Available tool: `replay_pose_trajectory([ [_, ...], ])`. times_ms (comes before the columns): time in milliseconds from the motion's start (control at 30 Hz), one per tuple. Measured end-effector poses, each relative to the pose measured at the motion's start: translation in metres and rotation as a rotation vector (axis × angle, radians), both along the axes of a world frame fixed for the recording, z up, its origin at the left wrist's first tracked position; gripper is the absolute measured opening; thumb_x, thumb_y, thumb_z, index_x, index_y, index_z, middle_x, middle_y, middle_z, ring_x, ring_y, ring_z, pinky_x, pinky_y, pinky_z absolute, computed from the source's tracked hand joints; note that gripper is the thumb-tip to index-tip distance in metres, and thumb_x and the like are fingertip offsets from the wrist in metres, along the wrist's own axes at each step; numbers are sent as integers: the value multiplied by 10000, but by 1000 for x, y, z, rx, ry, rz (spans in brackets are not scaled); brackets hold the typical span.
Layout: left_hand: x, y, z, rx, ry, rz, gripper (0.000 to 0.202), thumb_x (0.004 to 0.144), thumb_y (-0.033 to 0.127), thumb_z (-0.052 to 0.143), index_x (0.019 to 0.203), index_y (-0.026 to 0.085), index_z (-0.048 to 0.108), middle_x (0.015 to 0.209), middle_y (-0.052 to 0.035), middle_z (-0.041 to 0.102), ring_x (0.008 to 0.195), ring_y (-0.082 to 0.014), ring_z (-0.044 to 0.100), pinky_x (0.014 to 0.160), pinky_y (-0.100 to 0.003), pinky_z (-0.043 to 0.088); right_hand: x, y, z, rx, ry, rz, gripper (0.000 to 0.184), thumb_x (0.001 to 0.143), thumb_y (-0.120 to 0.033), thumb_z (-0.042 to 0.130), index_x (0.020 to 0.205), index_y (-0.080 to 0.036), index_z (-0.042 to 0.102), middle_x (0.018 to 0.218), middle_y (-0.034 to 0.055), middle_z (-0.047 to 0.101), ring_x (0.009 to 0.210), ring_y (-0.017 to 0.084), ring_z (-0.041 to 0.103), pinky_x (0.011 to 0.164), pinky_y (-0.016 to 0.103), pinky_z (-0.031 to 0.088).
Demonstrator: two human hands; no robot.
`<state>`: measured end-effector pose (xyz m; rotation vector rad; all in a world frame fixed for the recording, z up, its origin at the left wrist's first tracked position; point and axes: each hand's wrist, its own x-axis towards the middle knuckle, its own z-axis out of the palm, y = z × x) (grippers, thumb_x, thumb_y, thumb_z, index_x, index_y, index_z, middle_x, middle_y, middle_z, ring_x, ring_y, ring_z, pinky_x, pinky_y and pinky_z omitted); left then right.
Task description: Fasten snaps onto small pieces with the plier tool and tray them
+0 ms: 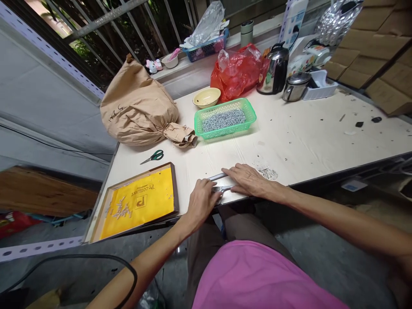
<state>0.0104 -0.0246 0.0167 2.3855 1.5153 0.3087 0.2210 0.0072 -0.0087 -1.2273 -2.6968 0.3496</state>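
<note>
At the table's near edge, a slim silvery metal piece (222,188) lies between my two hands. A second metal strip (217,176) runs just beyond it; whether the two are joined I cannot tell. My left hand (202,198) has its fingers bent over the left end of the metal, with the thumb on the near side. From the right, my right hand (249,181) grips the other end, its index finger along the far strip and its thumb by the near piece. The fingers hide both ends of the metal.
Left of my hands lies a shallow tray (175,189) with a yellow sheet and small metal pins. Beyond are green-handled scissors (156,155), a brown paper sack (138,107), a green basket (225,131) of small metal parts, a cream bowl (207,98) and a kettle (273,71).
</note>
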Motion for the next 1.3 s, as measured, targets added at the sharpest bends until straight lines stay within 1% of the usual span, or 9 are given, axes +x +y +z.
replay_pose_trajectory([
  [100,14,20,-4,14,53,-184,413,821,256,600,1211,143,524,1266,-118,537,1162,-249,450,973,-376,405,1,3,-11,14,27,-6,660,792,-328,636,1349,-95,369,1091,134,564,994,257,458,839,368,378],
  [233,25,39,-5,-99,132,-303,478,801,278,617,1241,149,486,1244,-125,544,1136,-257,481,954,-398,420,6,5,-13,-7,36,-40,733,712,-397,699,1308,-89,404,1128,148,513,993,263,447,847,391,395],
  [367,30,40,-4,-73,246,-339,498,802,296,609,1251,134,465,1195,-141,543,1085,-271,492,923,-419,430,7,1,0,-58,-25,-51,504,728,-393,693,1108,-93,550,1042,142,528,964,268,458,834,394,402],
  [567,34,47,-4,-59,315,-223,435,812,313,605,1202,152,495,1112,-119,552,1039,-261,495,849,-389,451,-4,6,18,-64,-85,-129,377,801,-322,658,1098,-107,571,1050,146,558,986,259,489,833,367,389],
  [800,35,62,-2,-73,330,-108,196,851,333,561,956,183,630,946,-66,584,957,-228,532,716,-306,445,-16,36,16,-78,-165,-79,167,869,-248,556,930,-126,652,930,120,621,936,231,540,776,323,377],
  [967,37,64,-1,-90,333,-92,178,871,316,530,925,197,651,923,-63,602,950,-226,533,727,-312,443,-17,36,13,-102,-156,-74,215,912,-225,460,887,-133,653,871,110,633,837,204,552,722,309,379],
  [1067,36,62,-1,-72,348,-58,210,859,337,550,995,199,629,974,-73,607,970,-233,533,763,-324,455,-11,40,10,-35,-89,-72,204,887,-284,524,944,-130,644,940,113,627,902,217,542,773,323,386],
  [1167,36,50,-8,-7,294,-3,328,858,311,556,1154,169,554,1147,-118,588,1075,-260,521,861,-375,458,-1,50,9,-38,17,10,349,837,-393,604,1056,-121,614,1027,118,614,962,222,535,826,327,388],
  [1300,41,16,-26,94,147,-66,386,882,223,510,1245,95,488,1389,-195,438,1324,-310,351,1048,-459,346,7,64,6,-71,71,27,310,901,-358,515,1093,-136,613,1041,111,613,965,203,536,816,304,386],
])
